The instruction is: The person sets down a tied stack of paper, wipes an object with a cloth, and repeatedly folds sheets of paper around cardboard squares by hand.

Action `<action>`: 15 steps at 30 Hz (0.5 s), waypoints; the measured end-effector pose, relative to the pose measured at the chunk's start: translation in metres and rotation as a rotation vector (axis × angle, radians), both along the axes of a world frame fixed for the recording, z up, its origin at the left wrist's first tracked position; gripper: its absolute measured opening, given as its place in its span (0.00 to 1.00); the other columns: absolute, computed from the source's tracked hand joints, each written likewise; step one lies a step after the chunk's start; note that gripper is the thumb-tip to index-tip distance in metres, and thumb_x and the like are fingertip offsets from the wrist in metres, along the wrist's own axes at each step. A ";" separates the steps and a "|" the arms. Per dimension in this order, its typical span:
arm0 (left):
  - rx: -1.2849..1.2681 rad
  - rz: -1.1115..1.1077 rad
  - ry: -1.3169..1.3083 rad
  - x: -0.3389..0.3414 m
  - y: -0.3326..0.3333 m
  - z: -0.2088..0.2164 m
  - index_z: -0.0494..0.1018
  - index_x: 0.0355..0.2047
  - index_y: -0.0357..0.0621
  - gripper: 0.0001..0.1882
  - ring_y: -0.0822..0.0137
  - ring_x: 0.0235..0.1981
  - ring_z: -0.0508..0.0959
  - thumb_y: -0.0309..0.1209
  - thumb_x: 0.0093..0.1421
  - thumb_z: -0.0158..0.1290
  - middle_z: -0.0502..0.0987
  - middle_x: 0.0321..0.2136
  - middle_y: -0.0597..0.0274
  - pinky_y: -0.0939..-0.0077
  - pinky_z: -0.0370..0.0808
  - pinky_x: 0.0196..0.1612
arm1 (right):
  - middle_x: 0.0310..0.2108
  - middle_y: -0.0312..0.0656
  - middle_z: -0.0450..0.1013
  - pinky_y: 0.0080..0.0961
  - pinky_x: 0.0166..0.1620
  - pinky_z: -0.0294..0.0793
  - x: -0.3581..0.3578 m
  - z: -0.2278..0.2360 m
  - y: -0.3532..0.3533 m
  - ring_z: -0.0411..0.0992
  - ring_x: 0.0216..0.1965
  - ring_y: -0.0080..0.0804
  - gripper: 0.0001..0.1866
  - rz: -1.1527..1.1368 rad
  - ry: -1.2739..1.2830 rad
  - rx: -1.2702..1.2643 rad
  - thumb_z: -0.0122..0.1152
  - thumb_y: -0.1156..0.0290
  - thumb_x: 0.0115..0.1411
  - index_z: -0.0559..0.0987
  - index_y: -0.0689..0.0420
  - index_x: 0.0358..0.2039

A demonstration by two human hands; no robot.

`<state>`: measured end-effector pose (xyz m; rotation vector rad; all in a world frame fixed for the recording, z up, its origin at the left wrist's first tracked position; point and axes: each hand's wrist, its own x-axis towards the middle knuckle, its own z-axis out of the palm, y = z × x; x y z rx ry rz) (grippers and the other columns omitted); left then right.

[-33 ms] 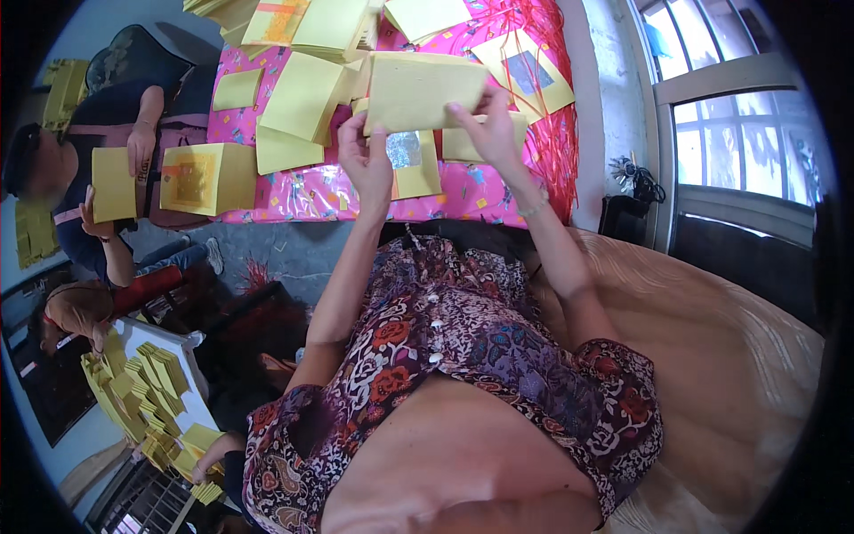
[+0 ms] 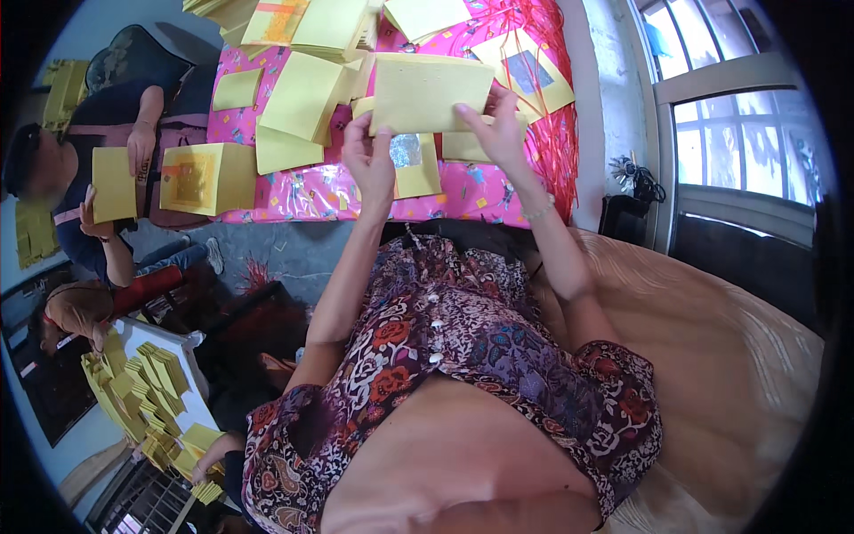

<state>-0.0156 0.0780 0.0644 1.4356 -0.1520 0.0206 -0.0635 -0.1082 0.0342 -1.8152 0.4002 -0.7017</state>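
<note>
Both my hands hold up a stack of yellow paper sheets above the pink table cover. My left hand grips its lower left corner, thumb on the front face. My right hand pinches the lower right side, thumb in front and fingers behind. Beneath the stack lies a yellow sheet with a silver foil square, partly covered. Another yellow paper stack sits below my right hand, half hidden. To the right rests a yellow sheet with a silver-grey square, red strands across it.
Yellow paper stacks cover the left of the pink table cover. Red plastic strands hang along its right edge. At the left, a co-worker's hand touches a yellow stack. A white table at lower left carries more paper.
The held paper stack and my hands have shifted slightly to the right. My grip looks the same, and the papers on the table have not moved.
</note>
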 end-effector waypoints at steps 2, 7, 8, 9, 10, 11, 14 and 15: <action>-0.119 -0.142 0.159 -0.005 -0.006 -0.006 0.68 0.44 0.34 0.13 0.73 0.35 0.75 0.20 0.57 0.50 0.75 0.35 0.61 0.78 0.75 0.39 | 0.37 0.45 0.72 0.24 0.39 0.74 -0.014 -0.012 -0.012 0.73 0.37 0.27 0.24 0.055 0.039 0.213 0.64 0.67 0.56 0.65 0.66 0.46; 0.035 -0.342 0.216 -0.006 -0.011 -0.075 0.66 0.43 0.35 0.15 0.70 0.32 0.77 0.21 0.54 0.50 0.76 0.32 0.59 0.77 0.75 0.33 | 0.40 0.45 0.72 0.21 0.40 0.74 -0.043 -0.052 -0.030 0.73 0.39 0.26 0.20 0.121 0.043 0.569 0.60 0.77 0.57 0.64 0.67 0.46; 0.324 -0.345 0.192 -0.007 -0.017 -0.080 0.65 0.44 0.35 0.17 0.68 0.29 0.77 0.22 0.52 0.51 0.76 0.29 0.56 0.74 0.75 0.32 | 0.39 0.45 0.72 0.20 0.40 0.74 -0.045 -0.066 -0.033 0.73 0.39 0.26 0.18 0.088 0.009 0.557 0.60 0.78 0.56 0.64 0.66 0.44; 0.611 -0.342 0.157 -0.006 -0.022 -0.087 0.64 0.44 0.34 0.19 0.66 0.27 0.77 0.24 0.51 0.52 0.76 0.27 0.54 0.71 0.75 0.32 | 0.39 0.45 0.72 0.20 0.40 0.74 -0.046 -0.080 -0.039 0.73 0.39 0.26 0.18 0.080 0.009 0.555 0.60 0.78 0.56 0.64 0.66 0.44; 0.690 -0.382 0.104 -0.002 -0.026 -0.093 0.60 0.47 0.33 0.25 0.56 0.25 0.78 0.27 0.48 0.54 0.75 0.24 0.49 0.63 0.74 0.33 | 0.40 0.45 0.73 0.21 0.41 0.74 -0.046 -0.093 -0.044 0.73 0.39 0.26 0.17 0.029 0.071 0.477 0.60 0.78 0.57 0.65 0.65 0.44; 0.691 -0.390 0.104 0.002 -0.032 -0.097 0.60 0.47 0.33 0.25 0.56 0.25 0.78 0.27 0.48 0.54 0.75 0.24 0.49 0.63 0.74 0.33 | 0.41 0.46 0.73 0.22 0.43 0.74 -0.046 -0.108 -0.049 0.73 0.40 0.26 0.16 -0.024 0.134 0.402 0.59 0.78 0.58 0.65 0.65 0.44; 0.941 -0.497 -0.032 0.011 -0.049 -0.102 0.55 0.48 0.30 0.30 0.42 0.30 0.77 0.27 0.47 0.53 0.75 0.25 0.40 0.54 0.74 0.35 | 0.37 0.45 0.73 0.23 0.40 0.75 -0.041 -0.140 -0.065 0.74 0.38 0.27 0.18 -0.111 0.271 0.143 0.62 0.75 0.56 0.65 0.64 0.43; 0.942 -0.496 -0.030 0.013 -0.051 -0.102 0.55 0.48 0.30 0.30 0.42 0.30 0.77 0.27 0.47 0.53 0.75 0.25 0.40 0.54 0.74 0.35 | 0.37 0.45 0.73 0.23 0.40 0.75 -0.040 -0.141 -0.064 0.74 0.38 0.27 0.18 -0.109 0.272 0.144 0.62 0.75 0.56 0.65 0.64 0.43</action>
